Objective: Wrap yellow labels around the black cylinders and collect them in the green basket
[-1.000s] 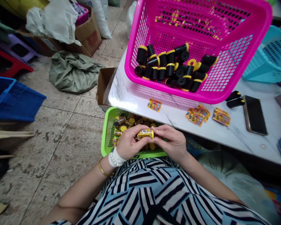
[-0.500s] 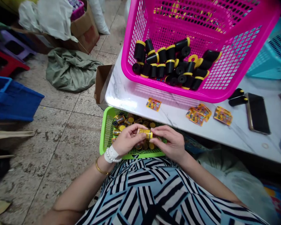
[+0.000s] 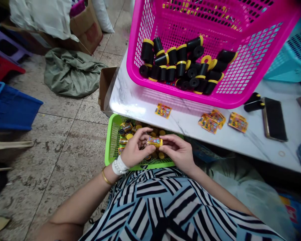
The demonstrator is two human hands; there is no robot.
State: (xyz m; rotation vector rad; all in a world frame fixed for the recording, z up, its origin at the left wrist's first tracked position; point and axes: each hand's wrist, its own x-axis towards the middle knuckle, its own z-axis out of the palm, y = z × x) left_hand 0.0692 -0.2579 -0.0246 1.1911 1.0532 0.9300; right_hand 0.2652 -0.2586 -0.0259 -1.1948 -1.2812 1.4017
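Note:
A small yellow-capped cylinder (image 3: 155,141) with a colourful printed label is held sideways between my hands, above a green basket (image 3: 108,147). My left hand (image 3: 132,150) grips its left part between thumb and fingers. At the yellow right end, the thumb and fingertips of my right hand (image 3: 182,152) pinch it. Several similar labelled cylinders lie in the green basket below, partly hidden by my hands. On the marble-patterned table just beyond lie a printed label (image 3: 163,110), a small pile of labels (image 3: 210,122) and further labels (image 3: 237,122).
A pink basket (image 3: 183,97) of black cylinders with yellow ends rests on the table (image 3: 130,100). To its right are two black cylinders (image 3: 254,106), a phone (image 3: 275,118) and a turquoise basket (image 3: 282,68). A cardboard box (image 3: 105,87) adjoins the table's left end.
The cylinder has turned in my fingers, and its colourful printed side now faces up. My left fingers have loosened and spread a little. The whole view has shifted slightly.

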